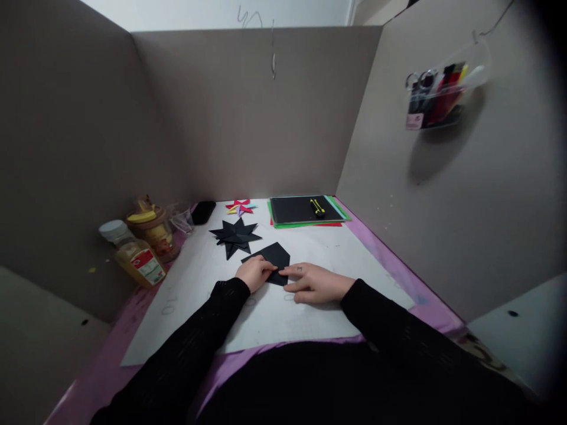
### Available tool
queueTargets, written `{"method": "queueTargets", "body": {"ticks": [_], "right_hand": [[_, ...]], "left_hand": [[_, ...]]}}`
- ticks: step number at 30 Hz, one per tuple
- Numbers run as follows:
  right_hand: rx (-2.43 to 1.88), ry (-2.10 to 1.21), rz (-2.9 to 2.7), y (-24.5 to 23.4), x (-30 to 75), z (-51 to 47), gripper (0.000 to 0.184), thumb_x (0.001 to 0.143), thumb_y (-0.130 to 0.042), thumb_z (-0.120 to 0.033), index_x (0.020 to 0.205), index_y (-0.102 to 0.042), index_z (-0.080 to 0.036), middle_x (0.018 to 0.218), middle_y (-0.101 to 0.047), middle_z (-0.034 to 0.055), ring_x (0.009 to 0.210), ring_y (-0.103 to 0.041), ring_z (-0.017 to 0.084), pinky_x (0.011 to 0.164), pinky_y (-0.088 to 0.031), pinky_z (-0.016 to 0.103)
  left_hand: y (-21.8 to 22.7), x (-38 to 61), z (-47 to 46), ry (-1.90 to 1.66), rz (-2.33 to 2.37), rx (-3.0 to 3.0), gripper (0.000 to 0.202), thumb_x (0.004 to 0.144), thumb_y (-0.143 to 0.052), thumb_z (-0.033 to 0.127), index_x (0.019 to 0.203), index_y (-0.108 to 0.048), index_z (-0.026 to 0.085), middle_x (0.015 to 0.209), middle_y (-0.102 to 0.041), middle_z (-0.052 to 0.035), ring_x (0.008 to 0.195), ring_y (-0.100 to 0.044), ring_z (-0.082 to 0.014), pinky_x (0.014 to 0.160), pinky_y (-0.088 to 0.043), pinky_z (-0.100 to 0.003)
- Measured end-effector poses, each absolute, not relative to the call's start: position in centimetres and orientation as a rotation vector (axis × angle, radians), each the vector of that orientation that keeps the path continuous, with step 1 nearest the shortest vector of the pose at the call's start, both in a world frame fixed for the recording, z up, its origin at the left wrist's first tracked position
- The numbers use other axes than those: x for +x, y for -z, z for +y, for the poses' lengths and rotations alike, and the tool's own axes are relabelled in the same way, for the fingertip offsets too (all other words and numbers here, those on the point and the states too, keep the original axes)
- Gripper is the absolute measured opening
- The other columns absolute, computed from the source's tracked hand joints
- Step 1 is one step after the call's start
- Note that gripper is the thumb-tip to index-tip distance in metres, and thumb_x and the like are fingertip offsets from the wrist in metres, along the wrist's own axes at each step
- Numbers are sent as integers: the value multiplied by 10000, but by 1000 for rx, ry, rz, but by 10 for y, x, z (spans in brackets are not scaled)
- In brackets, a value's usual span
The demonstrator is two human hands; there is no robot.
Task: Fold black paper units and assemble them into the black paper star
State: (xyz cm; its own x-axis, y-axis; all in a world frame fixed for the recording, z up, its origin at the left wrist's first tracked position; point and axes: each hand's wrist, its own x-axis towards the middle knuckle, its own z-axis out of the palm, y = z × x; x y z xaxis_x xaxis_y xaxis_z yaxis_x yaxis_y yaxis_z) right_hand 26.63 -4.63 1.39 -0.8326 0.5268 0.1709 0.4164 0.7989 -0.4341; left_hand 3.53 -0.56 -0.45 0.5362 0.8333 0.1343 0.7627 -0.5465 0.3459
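Note:
A piece of black folded paper (275, 255) lies on the white sheet in front of me, with a pointed top and straight creased edges. My left hand (256, 273) rests on its lower left part, fingers curled and pinched together at the paper. From the right, my right hand (316, 282) reaches in with its fingers stretched and apart, the index fingertip touching the lower right edge. Just beyond the left hand is a black folded paper star (235, 235) with several points. My palms and the paper beneath the left fingers are hidden.
Coloured paper sheets (287, 210) are stacked at the back, a yellow-black cutter (317, 208) on top. A small multicoloured paper star (240, 206) and a black phone (204, 212) lie nearby. A glue bottle (137, 257) leans at left. A clear holder (443, 103) hangs right.

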Motion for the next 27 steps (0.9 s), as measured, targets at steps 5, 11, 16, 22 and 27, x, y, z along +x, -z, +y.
{"method": "queueTargets", "body": {"ticks": [5,11,16,22,27], "right_hand": [[-765,-811,-2532,-9,267,-45,213,821,-536,-290,927,-709,-222,1185,-602,77,1174,-486,216,979,-378,380],[-915,-547,-2318,9,256,-27,321,813,-518,-218,1123,-595,-190,1141,-611,94,1155,-470,208,981,-366,397],[-1033,-430,-2431,9,242,6,328,771,-555,-209,1093,-577,-149,1072,-593,111,1041,-498,212,905,-392,355],[-1205,-418,-2605,0,228,30,175,720,-595,-239,881,-589,-170,818,-604,31,798,-516,167,754,-382,268],[-1291,-363,-2659,-3,221,30,79,727,-581,-250,753,-594,-177,813,-603,23,794,-515,153,758,-353,241]], "left_hand": [[5,34,-5,-426,1341,2512,247,817,-512,247,971,-701,287,864,-617,-30,808,-576,-154,710,-441,-236],[7,33,-4,-464,1296,2533,251,805,-513,214,961,-700,276,861,-614,-32,800,-580,-153,709,-436,-236],[8,33,-4,-488,1305,2504,239,802,-517,217,958,-689,273,877,-615,-25,800,-577,-148,710,-429,-236],[4,36,-7,-492,1491,2340,238,727,-601,239,965,-603,221,742,-618,23,668,-551,-134,582,-382,-228],[-1,37,-10,-443,1534,2359,103,756,-558,256,794,-638,203,778,-624,-8,716,-556,-146,621,-391,-239]]}}
